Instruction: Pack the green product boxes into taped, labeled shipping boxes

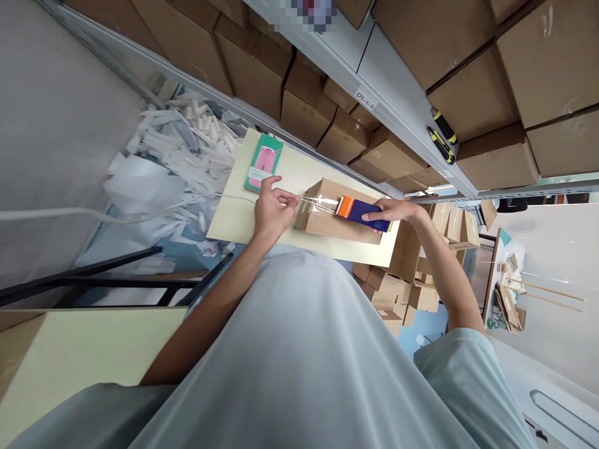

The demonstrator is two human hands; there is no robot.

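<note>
On the pale table lies a brown cardboard box point(322, 219), with shiny clear tape across its left part. My right hand point(382, 215) grips an orange and dark blue tape dispenser point(358, 211) above the box, its toothed edge facing left. A strip of clear tape point(318, 202) runs from the dispenser toward my left hand point(276, 209). That hand is closed at the fingertips, pinching the tape's free end just left of the box. Beyond my left hand lies a green package point(264, 162) with a pink phone-case-shaped front.
Cardboard boxes point(311, 103) fill the shelf along the table's far side. Two yellow-black utility knives point(441, 144) sit on the shelf ledge. White paper scraps point(187, 134) are heaped at left, crossed by a white cable point(116, 217). Open cartons point(397, 290) stand at right.
</note>
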